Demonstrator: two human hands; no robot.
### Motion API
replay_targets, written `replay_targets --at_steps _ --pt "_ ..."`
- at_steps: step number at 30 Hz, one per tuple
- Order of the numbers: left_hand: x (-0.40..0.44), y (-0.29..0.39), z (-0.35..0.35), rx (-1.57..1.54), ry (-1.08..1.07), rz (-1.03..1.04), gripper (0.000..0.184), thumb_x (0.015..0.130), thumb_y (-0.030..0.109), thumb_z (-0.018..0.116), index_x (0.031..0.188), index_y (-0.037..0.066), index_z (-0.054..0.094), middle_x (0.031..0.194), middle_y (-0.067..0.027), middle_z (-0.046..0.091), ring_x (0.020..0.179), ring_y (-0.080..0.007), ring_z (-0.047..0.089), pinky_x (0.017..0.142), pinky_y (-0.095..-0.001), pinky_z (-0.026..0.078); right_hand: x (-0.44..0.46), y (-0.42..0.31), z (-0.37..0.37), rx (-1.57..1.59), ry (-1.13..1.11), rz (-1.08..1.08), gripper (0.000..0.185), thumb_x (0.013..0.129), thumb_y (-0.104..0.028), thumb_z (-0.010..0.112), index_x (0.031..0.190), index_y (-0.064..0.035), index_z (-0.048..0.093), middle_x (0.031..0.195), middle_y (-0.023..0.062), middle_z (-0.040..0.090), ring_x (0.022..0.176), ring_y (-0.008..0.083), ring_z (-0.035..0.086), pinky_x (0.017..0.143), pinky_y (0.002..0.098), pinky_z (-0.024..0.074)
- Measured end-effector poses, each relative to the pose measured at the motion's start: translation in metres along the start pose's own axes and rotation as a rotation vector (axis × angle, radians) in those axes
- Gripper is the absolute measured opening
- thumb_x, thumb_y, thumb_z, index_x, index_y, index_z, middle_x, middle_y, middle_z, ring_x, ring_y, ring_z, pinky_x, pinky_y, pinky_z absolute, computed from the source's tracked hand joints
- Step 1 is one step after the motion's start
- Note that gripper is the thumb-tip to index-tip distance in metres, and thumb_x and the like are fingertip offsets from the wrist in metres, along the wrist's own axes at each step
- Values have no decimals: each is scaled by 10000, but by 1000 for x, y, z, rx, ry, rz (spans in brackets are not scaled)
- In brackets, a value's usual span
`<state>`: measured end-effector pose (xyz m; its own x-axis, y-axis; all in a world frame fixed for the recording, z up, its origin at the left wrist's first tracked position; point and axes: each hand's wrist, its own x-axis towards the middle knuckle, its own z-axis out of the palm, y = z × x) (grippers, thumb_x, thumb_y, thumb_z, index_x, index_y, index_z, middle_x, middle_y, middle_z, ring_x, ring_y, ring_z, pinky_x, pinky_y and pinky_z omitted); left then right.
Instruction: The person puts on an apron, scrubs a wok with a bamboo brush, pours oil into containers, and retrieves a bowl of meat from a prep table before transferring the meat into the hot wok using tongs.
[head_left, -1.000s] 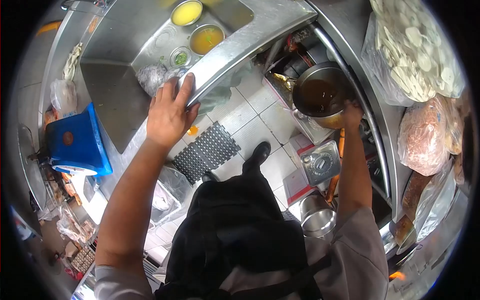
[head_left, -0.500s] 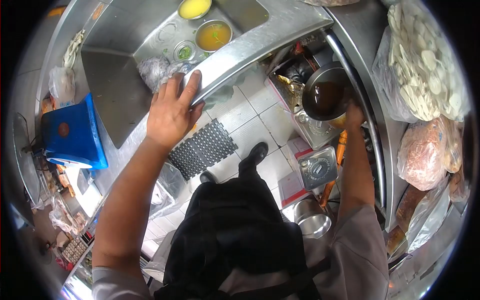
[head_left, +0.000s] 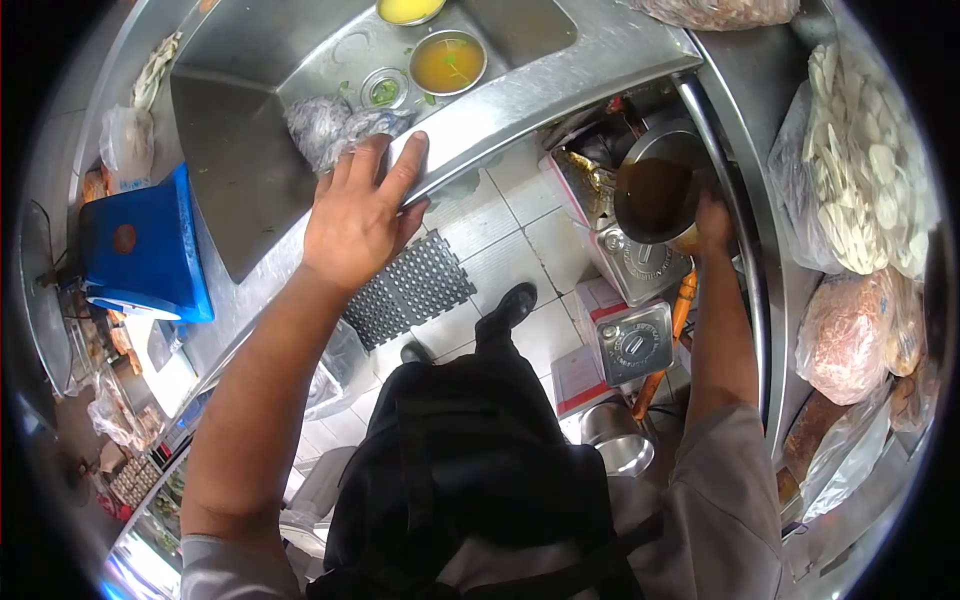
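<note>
My left hand [head_left: 352, 225] lies on the front rim of the steel sink [head_left: 560, 88], fingers stretched and somewhat apart, holding nothing. A crumpled clear plastic bag [head_left: 322, 130] sits in the sink just beyond its fingertips. Low on the right, my right hand [head_left: 712, 222] grips a round metal bowl [head_left: 690, 150] by its near right side. Brown liquid [head_left: 652, 192] is in the bowl and reaches its left wall, so it looks tilted left. Beside it stands an opened tin [head_left: 583, 168] with a torn, shiny edge. The fingers under the bowl are hidden.
In the sink stand bowls of yellow liquid [head_left: 408, 10] and orange liquid [head_left: 447, 65]. A blue scale [head_left: 140, 245] is at left. Closed square tins [head_left: 634, 343] and a steel pot [head_left: 618, 455] stand on the floor. A steel rail [head_left: 735, 200] and bagged food [head_left: 845, 340] are at right.
The brown liquid has spread to the left side of the bowl, which tips further. My left hand stays on the sink rim. The whole view has shifted slightly.
</note>
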<state>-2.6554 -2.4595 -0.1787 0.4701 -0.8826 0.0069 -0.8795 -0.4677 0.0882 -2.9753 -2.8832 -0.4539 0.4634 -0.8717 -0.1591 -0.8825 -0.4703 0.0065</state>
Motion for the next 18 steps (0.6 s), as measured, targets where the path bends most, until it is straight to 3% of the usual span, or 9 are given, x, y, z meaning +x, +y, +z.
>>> replay_targets --at_steps 4,6,7,9,11,12,14,18 --pt "0 0 -1 9 -8 2 642 800 249 683 1384 208 420 1235 -152 489 1072 -330 532 891 -451 458 13 24 34 11 149 -12 513 960 -448 430 852 -19 689 833 225 672 770 392 668 632 478 532" --pt "-1 -1 -1 4 -6 4 645 799 248 684 1385 206 419 1235 -153 488 1069 -331 534 890 -452 458 18 45 54 -179 316 -295 356 969 -322 453 916 -73 702 709 157 654 643 299 662 539 404 520" --pt "0 -1 -1 0 -5 8 648 798 246 686 1386 203 417 1236 -155 486 1066 -333 535 889 -453 459 13 55 66 -183 318 -292 356 969 -322 453 916 -73 702 709 157 654 643 299 662 539 404 520" --pt "0 -1 0 -6 2 12 650 797 243 687 1386 202 416 1237 -157 488 1061 -335 538 888 -454 458 -16 74 81 1359 182 328 172 927 -138 513 869 -127 674 594 54 553 499 169 562 446 295 465" --pt "1 -1 0 -8 7 15 652 795 240 689 1386 200 416 1238 -159 490 1056 -337 540 886 -455 458 -79 19 -16 1842 10 771 153 858 -29 574 761 -143 606 588 -5 486 451 113 462 416 235 414" --pt "1 -1 0 -18 10 16 649 794 238 690 1384 199 420 1239 -161 492 1054 -339 542 884 -454 458 -95 30 -18 1844 9 775 153 858 -29 574 761 -143 606 588 -5 486 451 113 462 416 235 414" --pt "1 -2 0 -25 7 22 647 793 235 691 1381 199 423 1240 -163 494 1052 -341 544 882 -454 459 -113 47 -19 2177 -45 753 219 801 23 628 703 -148 532 605 2 507 446 100 462 416 216 408" --pt "0 1 0 -35 14 27 640 794 227 692 1379 190 432 1240 -165 500 1060 -338 543 882 -451 457 -127 46 -1 2198 103 863 211 800 35 621 731 -146 538 639 -11 534 467 89 472 422 214 406"
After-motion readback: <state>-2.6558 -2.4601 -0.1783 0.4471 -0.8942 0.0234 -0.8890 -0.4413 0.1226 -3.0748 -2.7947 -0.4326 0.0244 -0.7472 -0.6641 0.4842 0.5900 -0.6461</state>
